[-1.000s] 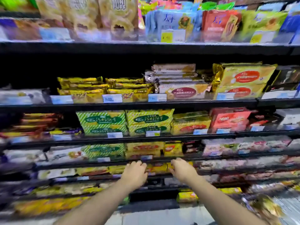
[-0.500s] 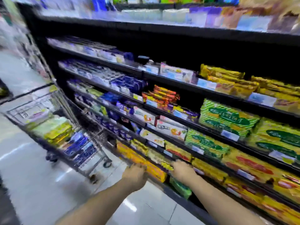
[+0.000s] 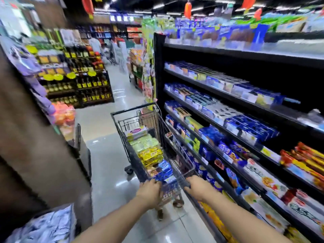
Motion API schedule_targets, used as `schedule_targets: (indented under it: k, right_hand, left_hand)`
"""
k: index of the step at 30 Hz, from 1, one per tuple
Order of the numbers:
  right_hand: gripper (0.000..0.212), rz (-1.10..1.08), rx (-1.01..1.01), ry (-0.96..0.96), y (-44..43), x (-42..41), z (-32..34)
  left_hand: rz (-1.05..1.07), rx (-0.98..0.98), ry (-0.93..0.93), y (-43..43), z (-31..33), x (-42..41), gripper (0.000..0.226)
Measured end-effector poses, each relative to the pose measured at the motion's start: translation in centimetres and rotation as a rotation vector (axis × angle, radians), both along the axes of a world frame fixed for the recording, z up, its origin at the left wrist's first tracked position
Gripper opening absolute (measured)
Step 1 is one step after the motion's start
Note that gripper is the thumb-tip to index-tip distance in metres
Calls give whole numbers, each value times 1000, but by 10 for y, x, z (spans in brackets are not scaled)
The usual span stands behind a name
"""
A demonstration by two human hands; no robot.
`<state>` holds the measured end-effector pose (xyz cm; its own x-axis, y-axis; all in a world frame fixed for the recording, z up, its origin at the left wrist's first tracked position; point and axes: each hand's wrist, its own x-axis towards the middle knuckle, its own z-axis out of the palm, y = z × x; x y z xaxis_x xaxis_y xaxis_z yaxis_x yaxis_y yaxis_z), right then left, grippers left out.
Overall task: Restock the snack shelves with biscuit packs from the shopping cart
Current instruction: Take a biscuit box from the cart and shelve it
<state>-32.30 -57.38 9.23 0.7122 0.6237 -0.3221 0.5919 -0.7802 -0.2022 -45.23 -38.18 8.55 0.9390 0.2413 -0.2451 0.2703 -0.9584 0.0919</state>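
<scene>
The person's 2 hands, left hand (image 3: 150, 189) and right hand (image 3: 197, 188), curl over the near rim of the shopping cart (image 3: 134, 109). Biscuit packs (image 3: 151, 155) lie inside it, just beside the snack shelves (image 3: 263, 56).

**One cart, two hands, four sorts of pack**

There is one cart (image 3: 133, 109). Two hands grip its near handle, the left hand (image 3: 150, 190) and the right hand (image 3: 198, 188).

The cart holds four sorts of goods. At the far end lies one white box (image 3: 136, 132). Then come a batch of green packs (image 3: 145, 143), a batch of yellow packs (image 3: 151, 156) and, nearest, a batch of blue packs (image 3: 163, 170). Blur hides the number in each batch.

One black rack (image 3: 158, 67) stands to the right, with at least five shelves showing. Four red hangings (image 3: 187, 9) dangle from the ceiling.
</scene>
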Motion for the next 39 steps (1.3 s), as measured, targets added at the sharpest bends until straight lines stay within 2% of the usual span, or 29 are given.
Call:
schedule_targets:
  k: [7, 13, 16, 20, 22, 29, 34, 39]
  right_hand:
    - [37, 118, -60, 49, 116, 77, -21]
    - [41, 134, -57, 122, 183, 179, -30]
    - [42, 123, -26, 147, 215, 237, -25]
    - [34, 113, 31, 158, 266, 302, -23]
    - [37, 100, 61, 188, 295, 325, -27]
    - [64, -54, 88, 349, 409, 395, -72]
    - [70, -218, 101, 444, 488, 437, -111]
    - [85, -278, 112, 556, 557, 480, -148]
  left_hand:
    - [157, -42, -24, 96, -18, 48, 38]
    - [214, -11, 12, 165, -22, 137, 38]
    - [213, 18, 9, 199, -10, 189, 37]
    - [203, 18, -10, 242, -6, 247, 42]
    - [198, 15, 1, 264, -12, 269, 42]
    - [107, -17, 80, 384, -66, 353, 44]
    - [6, -5, 136, 478, -113, 403, 45]
    - [-126, 26, 141, 551, -163, 437, 51]
